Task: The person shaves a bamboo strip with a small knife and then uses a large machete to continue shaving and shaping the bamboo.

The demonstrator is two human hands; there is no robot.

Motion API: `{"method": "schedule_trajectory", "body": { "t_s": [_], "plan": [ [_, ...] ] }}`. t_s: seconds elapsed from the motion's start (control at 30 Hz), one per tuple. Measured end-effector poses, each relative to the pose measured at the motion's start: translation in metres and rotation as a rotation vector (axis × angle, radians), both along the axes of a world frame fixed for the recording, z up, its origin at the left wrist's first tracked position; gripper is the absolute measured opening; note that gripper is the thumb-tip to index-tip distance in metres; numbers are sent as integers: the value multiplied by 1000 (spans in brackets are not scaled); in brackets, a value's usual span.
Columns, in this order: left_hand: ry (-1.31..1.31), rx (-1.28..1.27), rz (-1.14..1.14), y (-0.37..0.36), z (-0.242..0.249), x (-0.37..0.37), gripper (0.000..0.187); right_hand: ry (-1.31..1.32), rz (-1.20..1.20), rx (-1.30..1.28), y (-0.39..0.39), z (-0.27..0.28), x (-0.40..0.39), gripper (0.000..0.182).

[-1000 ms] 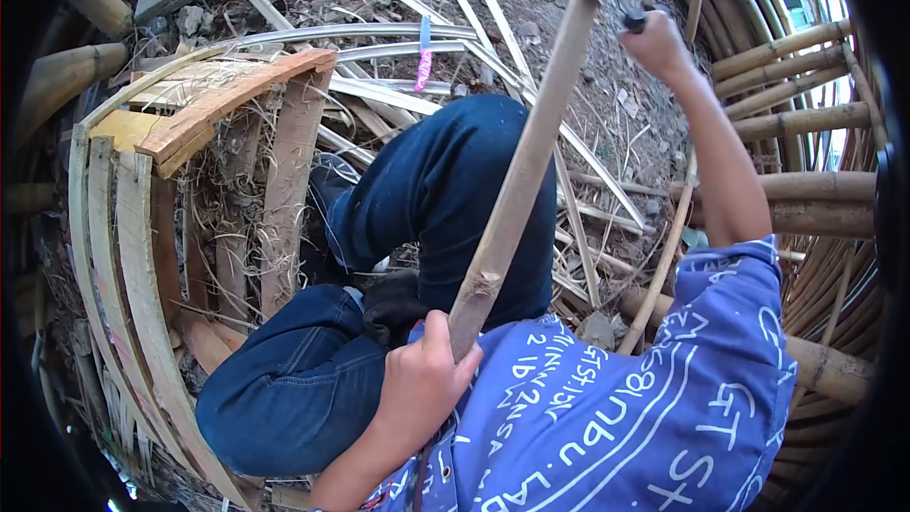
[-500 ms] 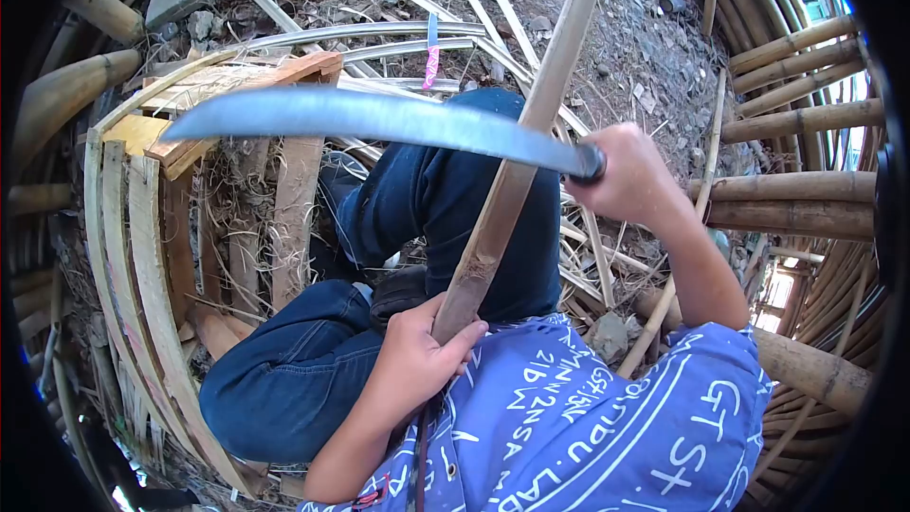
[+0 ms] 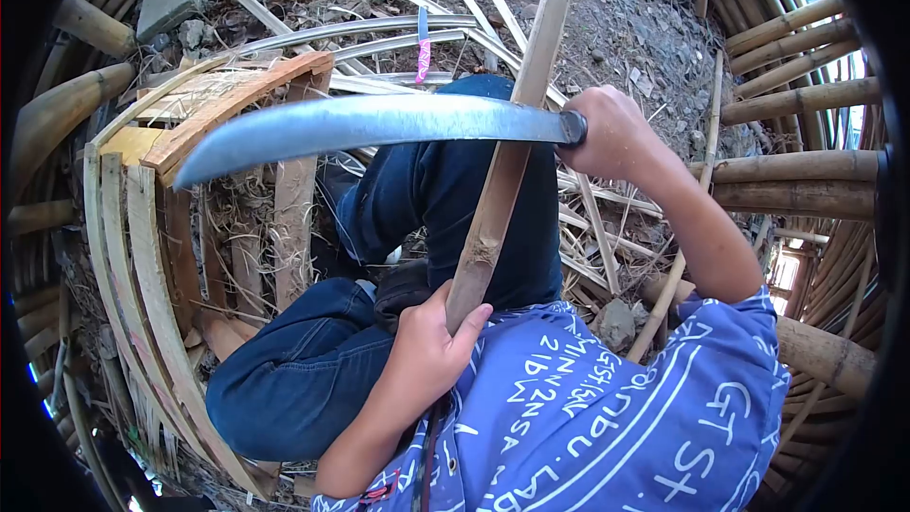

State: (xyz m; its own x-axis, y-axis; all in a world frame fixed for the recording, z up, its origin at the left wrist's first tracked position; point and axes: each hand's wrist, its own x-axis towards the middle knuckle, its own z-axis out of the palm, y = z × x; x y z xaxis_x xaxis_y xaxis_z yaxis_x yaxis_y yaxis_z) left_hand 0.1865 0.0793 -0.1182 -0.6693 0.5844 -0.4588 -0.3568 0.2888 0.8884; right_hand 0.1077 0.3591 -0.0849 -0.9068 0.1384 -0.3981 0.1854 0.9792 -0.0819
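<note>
My right hand [image 3: 611,136] is closed round the dark handle of a machete [image 3: 379,119]. Its broad, curved blade points left and crosses over a long bamboo strip [image 3: 500,192]. Near my waist, my left hand [image 3: 438,346] grips the strip's lower end, thumb along its edge. From there the strip slants up past my raised knee and out of the top of the view. A rough, fibrous node [image 3: 483,248] shows on the strip a little above my left hand. The fingers of my right hand hide most of the handle.
A slatted wooden crate [image 3: 142,237] with fibrous shavings stands at left. Behind my knee, a knife with a pink-wrapped handle [image 3: 423,62] lies among split bamboo strips [image 3: 379,27]. Bamboo poles [image 3: 796,169] line the right side, and a concrete block [image 3: 171,2] sits at upper left.
My right hand and the machete have moved slightly up and away along the bamboo strip. The blade tip has dropped a little. My left hand keeps its hold on the strip.
</note>
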Motion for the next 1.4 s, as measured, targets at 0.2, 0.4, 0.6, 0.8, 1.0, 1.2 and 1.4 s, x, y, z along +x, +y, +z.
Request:
{"method": "schedule_trajectory", "body": {
  "t_s": [0.2,0.4,0.6,0.8,1.0,1.2,1.4],
  "plan": [
    [55,45,78,4,-3,2,24,62,159,42,14,-11,-14,20],
    [-45,-16,-2,-1,-1,-2,26,48,179,96,8,-7,-22,18],
    [-47,-17,23,-2,1,-1,25,57,177,109,12,-9,-23,17],
    [16,-10,-30,-8,-5,8,23,152,-317,72,76,7,-67,28],
    [-41,-5,-10,-8,-6,2,28,332,-276,164,107,2,-98,33],
    [-177,-16,-10,-14,-2,0,22,303,-405,-265,99,-15,-80,27],
    [-76,-182,-66,-46,-2,14,30,329,-369,-518,73,-21,-42,24]
  ]
}}
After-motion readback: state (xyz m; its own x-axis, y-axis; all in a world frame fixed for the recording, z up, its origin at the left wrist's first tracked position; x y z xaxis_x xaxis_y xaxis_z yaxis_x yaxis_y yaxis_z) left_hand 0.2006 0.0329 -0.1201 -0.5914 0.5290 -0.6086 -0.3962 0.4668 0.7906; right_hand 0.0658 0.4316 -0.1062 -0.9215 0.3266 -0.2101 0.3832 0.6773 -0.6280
